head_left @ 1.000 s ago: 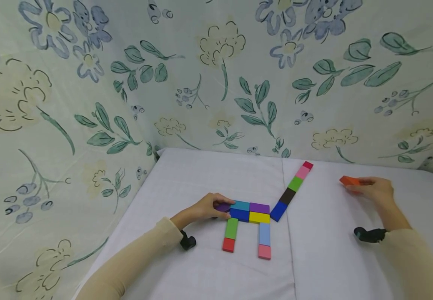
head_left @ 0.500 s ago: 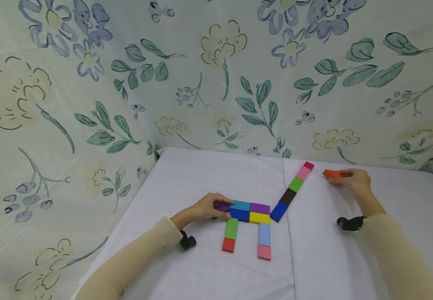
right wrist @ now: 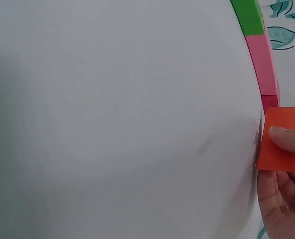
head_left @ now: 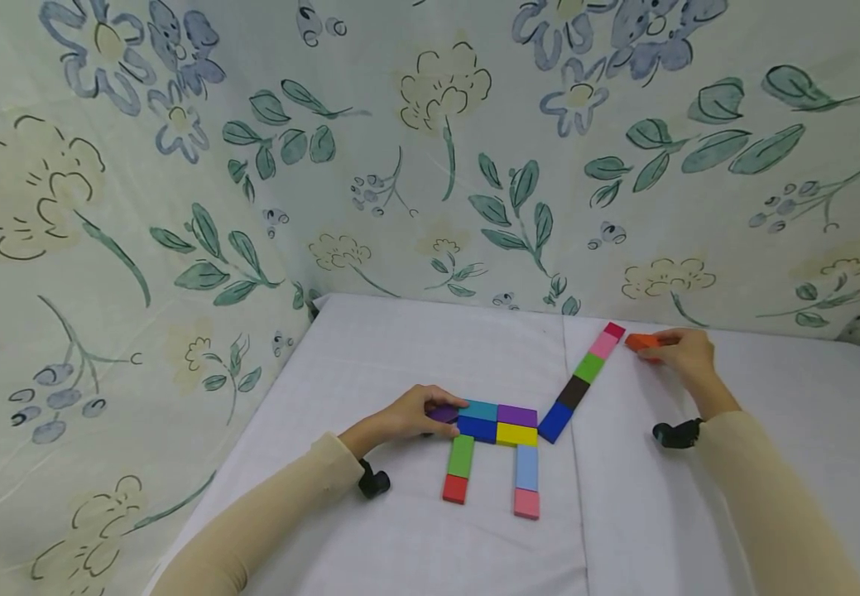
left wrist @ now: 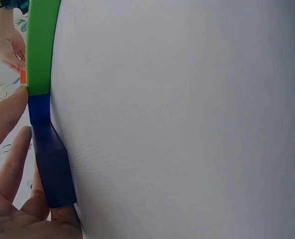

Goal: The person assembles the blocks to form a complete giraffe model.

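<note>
On the white cloth lie coloured rectangular blocks, edge to edge. My left hand [head_left: 401, 415] is curled round a purple block [head_left: 442, 413] at the left end of the flat body, its fingertips at the teal block [head_left: 479, 409] and the blue block [head_left: 478, 428]. The left wrist view shows that end block [left wrist: 54, 169] as dark blue-violet, with fingers behind it. My right hand [head_left: 690, 358] pinches an orange block [head_left: 640, 342] between thumb and fingers, just right of the red block [head_left: 615, 330] topping the slanted row. The right wrist view has the orange block overlapping the red one.
Below the body run two short legs, one ending in a red block [head_left: 455, 489], the other in a pink block [head_left: 526, 503]. The slanted row rises right from a blue block [head_left: 556, 423]. Patterned fabric [head_left: 370, 165] hangs behind the cloth-covered table [head_left: 370, 348].
My right hand has moved left with the orange block, from the far right to beside the top of the slanted row. The left hand has stayed in place.
</note>
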Demonstrator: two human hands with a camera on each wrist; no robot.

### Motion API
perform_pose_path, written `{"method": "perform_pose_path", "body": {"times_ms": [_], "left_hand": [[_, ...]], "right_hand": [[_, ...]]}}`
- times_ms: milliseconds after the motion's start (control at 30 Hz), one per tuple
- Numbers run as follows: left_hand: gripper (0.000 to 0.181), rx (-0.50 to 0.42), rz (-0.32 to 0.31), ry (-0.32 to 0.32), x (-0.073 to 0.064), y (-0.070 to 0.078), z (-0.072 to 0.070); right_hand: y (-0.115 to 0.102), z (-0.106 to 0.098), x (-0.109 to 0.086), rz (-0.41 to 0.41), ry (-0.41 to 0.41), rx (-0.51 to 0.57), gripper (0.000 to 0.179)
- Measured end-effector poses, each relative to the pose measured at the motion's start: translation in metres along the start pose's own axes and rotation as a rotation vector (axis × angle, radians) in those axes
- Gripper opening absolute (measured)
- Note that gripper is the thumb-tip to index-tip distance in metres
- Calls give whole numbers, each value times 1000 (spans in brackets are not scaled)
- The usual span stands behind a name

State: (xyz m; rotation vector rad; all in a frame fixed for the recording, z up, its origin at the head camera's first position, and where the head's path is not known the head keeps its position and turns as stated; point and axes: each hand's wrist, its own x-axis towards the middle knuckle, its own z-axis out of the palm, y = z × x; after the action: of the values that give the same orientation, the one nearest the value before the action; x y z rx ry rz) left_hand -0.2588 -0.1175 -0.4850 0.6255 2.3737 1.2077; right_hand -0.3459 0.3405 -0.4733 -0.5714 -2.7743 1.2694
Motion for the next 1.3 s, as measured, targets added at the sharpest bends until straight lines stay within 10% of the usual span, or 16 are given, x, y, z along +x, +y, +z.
{"method": "perform_pose_path", "body": {"times_ms": [1300], "left_hand": [[41,-18,-11,-5,0,2,0]], "right_hand": [[0,1,4,14,-61,20,63]]}}
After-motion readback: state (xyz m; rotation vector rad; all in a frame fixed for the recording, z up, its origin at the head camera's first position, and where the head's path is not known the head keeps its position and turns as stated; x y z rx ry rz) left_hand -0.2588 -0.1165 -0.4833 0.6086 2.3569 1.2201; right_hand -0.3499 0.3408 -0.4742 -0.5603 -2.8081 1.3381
